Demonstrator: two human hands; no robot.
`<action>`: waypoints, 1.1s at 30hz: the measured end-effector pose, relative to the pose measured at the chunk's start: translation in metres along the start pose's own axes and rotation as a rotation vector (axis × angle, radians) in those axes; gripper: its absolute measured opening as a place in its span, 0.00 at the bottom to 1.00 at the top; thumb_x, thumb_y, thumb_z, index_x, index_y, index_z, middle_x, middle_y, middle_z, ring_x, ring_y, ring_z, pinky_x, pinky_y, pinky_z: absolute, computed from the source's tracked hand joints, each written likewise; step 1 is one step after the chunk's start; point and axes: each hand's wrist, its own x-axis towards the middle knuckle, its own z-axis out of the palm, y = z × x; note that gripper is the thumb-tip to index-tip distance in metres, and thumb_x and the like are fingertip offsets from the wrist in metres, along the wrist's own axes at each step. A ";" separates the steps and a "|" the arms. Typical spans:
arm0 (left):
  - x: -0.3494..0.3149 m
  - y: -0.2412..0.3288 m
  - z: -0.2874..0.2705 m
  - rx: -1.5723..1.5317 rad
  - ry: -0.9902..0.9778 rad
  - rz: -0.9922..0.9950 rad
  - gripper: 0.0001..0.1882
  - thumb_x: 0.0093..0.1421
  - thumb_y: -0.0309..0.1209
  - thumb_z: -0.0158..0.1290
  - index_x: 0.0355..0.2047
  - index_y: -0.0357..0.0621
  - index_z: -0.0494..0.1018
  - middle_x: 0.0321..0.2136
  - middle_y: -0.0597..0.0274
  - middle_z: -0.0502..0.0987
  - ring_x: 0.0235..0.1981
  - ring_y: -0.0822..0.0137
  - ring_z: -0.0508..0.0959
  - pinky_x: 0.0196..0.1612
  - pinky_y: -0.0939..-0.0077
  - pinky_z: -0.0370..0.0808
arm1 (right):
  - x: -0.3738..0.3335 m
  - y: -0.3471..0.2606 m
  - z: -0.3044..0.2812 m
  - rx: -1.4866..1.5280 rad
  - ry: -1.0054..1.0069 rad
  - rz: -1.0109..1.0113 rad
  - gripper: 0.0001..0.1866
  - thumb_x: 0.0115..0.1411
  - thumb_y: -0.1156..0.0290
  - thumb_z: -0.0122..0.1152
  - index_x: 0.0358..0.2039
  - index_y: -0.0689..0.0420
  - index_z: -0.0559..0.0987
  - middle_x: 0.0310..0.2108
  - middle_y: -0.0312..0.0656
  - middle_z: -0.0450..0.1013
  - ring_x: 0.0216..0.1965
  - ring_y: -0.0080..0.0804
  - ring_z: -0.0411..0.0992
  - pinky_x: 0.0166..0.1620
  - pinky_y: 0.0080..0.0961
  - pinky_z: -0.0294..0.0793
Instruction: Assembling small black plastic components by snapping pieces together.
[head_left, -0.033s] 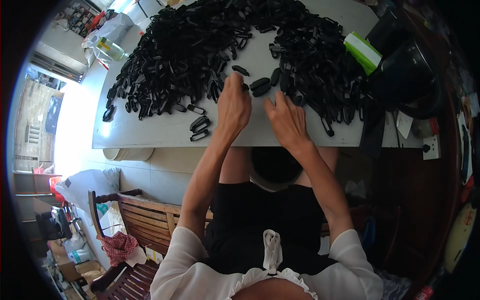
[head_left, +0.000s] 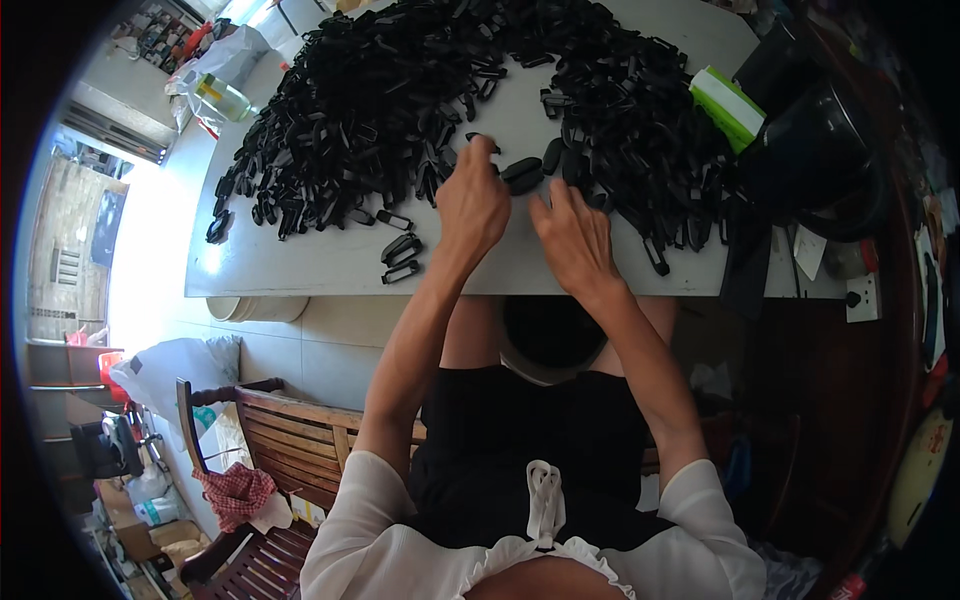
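My left hand (head_left: pixel 472 203) is over the grey-white table, its fingers bent down at a small black oblong plastic piece (head_left: pixel 484 140) that they partly cover. The fingers are drawn together, and the palm side is hidden. Two black oblong pieces (head_left: pixel 521 176) lie side by side between my hands. My right hand (head_left: pixel 577 237) rests low beside them, fingers slightly apart with no held thing showing. More dark pieces (head_left: pixel 573 163) lie just past its fingertips. Nearer the front edge, a few hollow-framed black pieces (head_left: pixel 401 248) lie loose to the left of my left forearm.
A large heap of black pieces (head_left: pixel 360 110) spreads over the table's (head_left: pixel 320 265) far side. At right stand a green-and-white box (head_left: pixel 728 108) and a black container (head_left: pixel 810 150). A clear bottle (head_left: pixel 224 97) lies at far left. Below are a wooden bench (head_left: pixel 300 440) and a dark-mouthed bucket (head_left: pixel 550 335).
My left hand has shifted slightly away and to the right, its fingers now covering part of the single black piece. My right hand has hardly moved.
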 end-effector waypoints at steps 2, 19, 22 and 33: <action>0.018 -0.002 0.010 0.063 0.031 0.023 0.16 0.48 0.25 0.53 0.40 0.38 0.68 0.34 0.46 0.75 0.31 0.46 0.77 0.33 0.58 0.72 | 0.010 0.001 0.005 -0.055 0.055 -0.049 0.12 0.50 0.83 0.53 0.36 0.65 0.75 0.31 0.44 0.67 0.33 0.38 0.71 0.29 0.31 0.74; -0.129 0.046 -0.041 -0.090 -0.357 0.065 0.08 0.52 0.27 0.56 0.33 0.44 0.72 0.29 0.57 0.70 0.29 0.52 0.75 0.30 0.61 0.72 | -0.014 0.024 -0.021 0.082 0.207 -0.074 0.06 0.47 0.80 0.55 0.27 0.60 0.77 0.25 0.37 0.66 0.31 0.34 0.67 0.32 0.29 0.68; -0.161 0.043 -0.003 -0.165 -0.461 -0.068 0.10 0.52 0.27 0.56 0.35 0.43 0.69 0.29 0.56 0.71 0.30 0.52 0.76 0.28 0.61 0.73 | 0.006 0.026 -0.015 0.049 0.202 -0.027 0.05 0.47 0.81 0.54 0.26 0.60 0.77 0.25 0.39 0.66 0.31 0.35 0.67 0.32 0.29 0.69; -0.137 0.030 -0.011 -0.347 -0.324 0.070 0.08 0.50 0.22 0.53 0.32 0.44 0.76 0.20 0.58 0.72 0.25 0.54 0.74 0.35 0.62 0.72 | 0.076 0.030 0.013 -0.413 -0.190 -0.118 0.06 0.44 0.82 0.62 0.22 0.56 0.78 0.30 0.43 0.71 0.38 0.34 0.66 0.43 0.28 0.65</action>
